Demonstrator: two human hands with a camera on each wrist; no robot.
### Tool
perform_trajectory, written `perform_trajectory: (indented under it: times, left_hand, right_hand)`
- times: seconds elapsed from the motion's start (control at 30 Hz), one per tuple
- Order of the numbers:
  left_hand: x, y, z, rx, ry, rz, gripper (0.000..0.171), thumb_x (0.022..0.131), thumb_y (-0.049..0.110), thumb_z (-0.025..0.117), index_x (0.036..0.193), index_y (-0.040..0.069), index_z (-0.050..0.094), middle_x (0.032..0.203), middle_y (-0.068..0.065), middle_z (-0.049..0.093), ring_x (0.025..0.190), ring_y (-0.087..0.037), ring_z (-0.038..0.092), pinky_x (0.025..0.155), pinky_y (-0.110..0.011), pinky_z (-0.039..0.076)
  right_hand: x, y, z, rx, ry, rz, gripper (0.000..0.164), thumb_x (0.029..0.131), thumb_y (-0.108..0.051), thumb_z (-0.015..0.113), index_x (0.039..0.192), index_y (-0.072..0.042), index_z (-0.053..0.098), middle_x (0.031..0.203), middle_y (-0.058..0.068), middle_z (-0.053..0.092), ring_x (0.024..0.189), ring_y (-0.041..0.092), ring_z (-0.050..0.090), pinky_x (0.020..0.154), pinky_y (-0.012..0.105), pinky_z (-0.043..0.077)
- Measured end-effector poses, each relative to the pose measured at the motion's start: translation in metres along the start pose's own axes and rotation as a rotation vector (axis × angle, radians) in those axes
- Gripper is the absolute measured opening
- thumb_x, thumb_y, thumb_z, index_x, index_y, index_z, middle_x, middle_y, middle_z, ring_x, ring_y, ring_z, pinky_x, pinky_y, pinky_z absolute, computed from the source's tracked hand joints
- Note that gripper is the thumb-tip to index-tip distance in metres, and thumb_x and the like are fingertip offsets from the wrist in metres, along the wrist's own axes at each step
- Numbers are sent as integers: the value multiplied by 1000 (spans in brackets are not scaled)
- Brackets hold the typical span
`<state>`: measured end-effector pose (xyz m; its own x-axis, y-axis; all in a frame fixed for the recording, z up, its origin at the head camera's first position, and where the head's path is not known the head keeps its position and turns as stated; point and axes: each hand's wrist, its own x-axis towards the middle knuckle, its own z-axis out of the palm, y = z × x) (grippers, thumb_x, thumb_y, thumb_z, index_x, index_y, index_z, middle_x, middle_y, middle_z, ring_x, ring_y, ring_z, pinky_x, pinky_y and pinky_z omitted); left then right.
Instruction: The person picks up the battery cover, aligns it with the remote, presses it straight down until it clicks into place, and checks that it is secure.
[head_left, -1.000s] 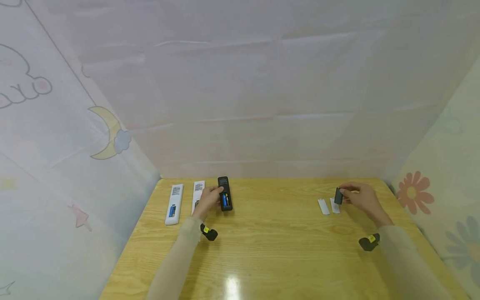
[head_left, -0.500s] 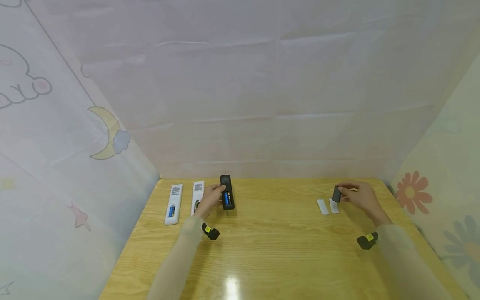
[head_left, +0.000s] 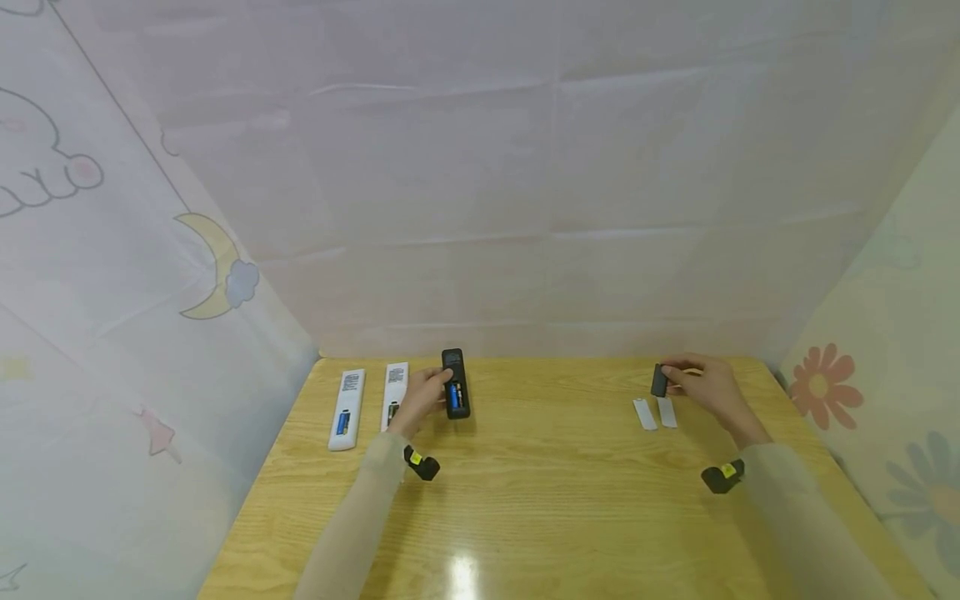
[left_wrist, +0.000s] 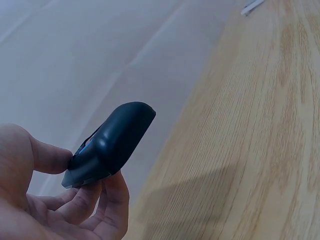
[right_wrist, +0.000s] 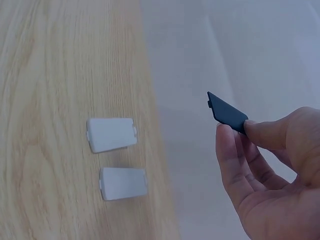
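Observation:
My left hand [head_left: 422, 398] grips a black remote control [head_left: 454, 367] by its side, thumb on top and fingers beneath. Its battery bay faces up, showing blue batteries [head_left: 457, 395] inside. In the left wrist view the remote [left_wrist: 122, 135] is tilted above the table. On the right, my right hand [head_left: 703, 385] pinches a black battery cover [head_left: 659, 381] between thumb and fingers. The right wrist view shows this cover [right_wrist: 227, 112] held in the air, a small tab on its edge. Two white battery covers [head_left: 645, 414] lie on the table just below that hand.
Two white remotes lie face down at the left: one remote [head_left: 349, 392] shows a blue battery in its open bay, while the other remote [head_left: 396, 379] is partly hidden by my left hand. A fabric-covered wall [head_left: 555, 283] stands behind the wooden table [head_left: 555, 500].
My right hand has moved left with the black cover, uncovering more of the white cover below it. The left hand and black remote have shifted slightly right.

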<state>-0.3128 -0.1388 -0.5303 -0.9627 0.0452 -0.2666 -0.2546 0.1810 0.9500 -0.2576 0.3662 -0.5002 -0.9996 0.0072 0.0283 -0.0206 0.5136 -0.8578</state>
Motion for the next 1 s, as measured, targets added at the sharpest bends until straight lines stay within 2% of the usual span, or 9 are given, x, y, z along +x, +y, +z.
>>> perform_trajectory:
  times: [0.23, 0.63, 0.83, 1.0]
  left_hand:
    - [0, 2, 3, 5, -8, -13, 62, 111, 38, 57, 159, 1, 45, 154, -21, 57, 135, -42, 63, 108, -51, 57]
    - [0, 1, 5, -31, -21, -8, 62, 111, 36, 58, 158, -2, 45, 149, -23, 59, 131, -41, 65, 108, -53, 57]
    - [0, 0, 5, -32, -29, -3, 62, 111, 37, 58, 158, -2, 46, 146, -23, 61, 129, -40, 66, 108, -53, 57]
    - [-1, -1, 4, -37, -22, -15, 61, 110, 37, 59, 157, -1, 47, 145, -21, 63, 128, -39, 66, 107, -51, 58]
  right_hand:
    - [2, -7, 2, 15, -12, -17, 43, 111, -22, 61, 143, 7, 61, 141, 37, 57, 93, 6, 76, 79, 25, 65]
    - [0, -17, 2, 36, -17, -29, 42, 111, -21, 61, 142, 6, 62, 141, 36, 57, 91, 0, 74, 82, 28, 66]
    - [1, -20, 7, 73, -27, -45, 42, 111, -20, 62, 141, 9, 62, 136, 36, 58, 93, 5, 76, 86, 36, 67]
    - [5, -23, 13, 74, -39, -52, 41, 110, -20, 62, 141, 8, 63, 136, 34, 59, 95, 9, 77, 87, 38, 66]
